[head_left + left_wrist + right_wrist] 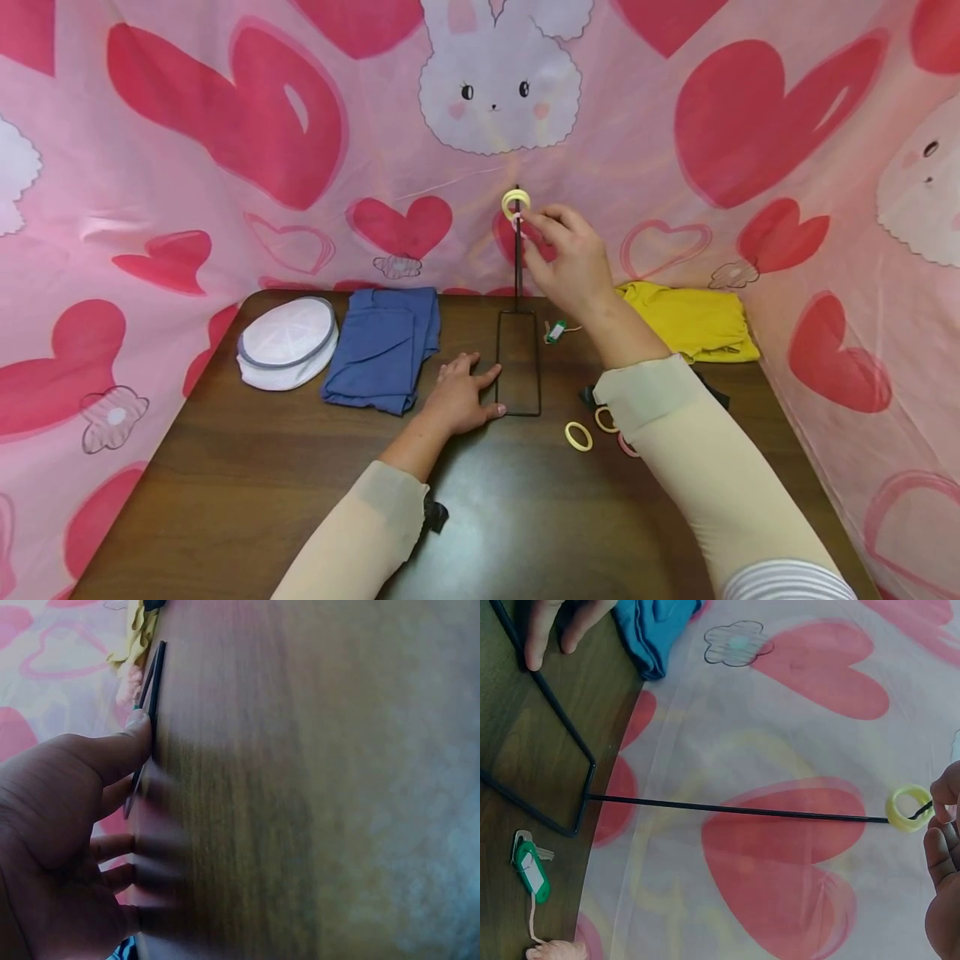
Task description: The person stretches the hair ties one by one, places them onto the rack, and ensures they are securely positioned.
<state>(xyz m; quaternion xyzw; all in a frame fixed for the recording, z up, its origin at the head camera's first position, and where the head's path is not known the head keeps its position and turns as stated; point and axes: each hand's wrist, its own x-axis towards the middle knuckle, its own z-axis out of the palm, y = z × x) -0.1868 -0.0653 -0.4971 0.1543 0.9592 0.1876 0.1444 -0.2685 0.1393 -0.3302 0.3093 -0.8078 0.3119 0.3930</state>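
Up at the top of the black wire stand (517,275), the right hand (566,262) is pinching a yellow hair tie (515,202) that is sitting around the tip of the upright rod. The left hand (459,400) is resting flat on the desk (247,467) with fingers spread, its thumb pressing the stand's rectangular base. More hair ties (578,436) are lying on the desk near the right forearm, just beside the base.

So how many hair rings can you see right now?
4, maybe more. One yellow ring sits at the top of the stand's rod. On the table, a yellow one, an orange one and a pink one partly under the right sleeve, which may hide others.
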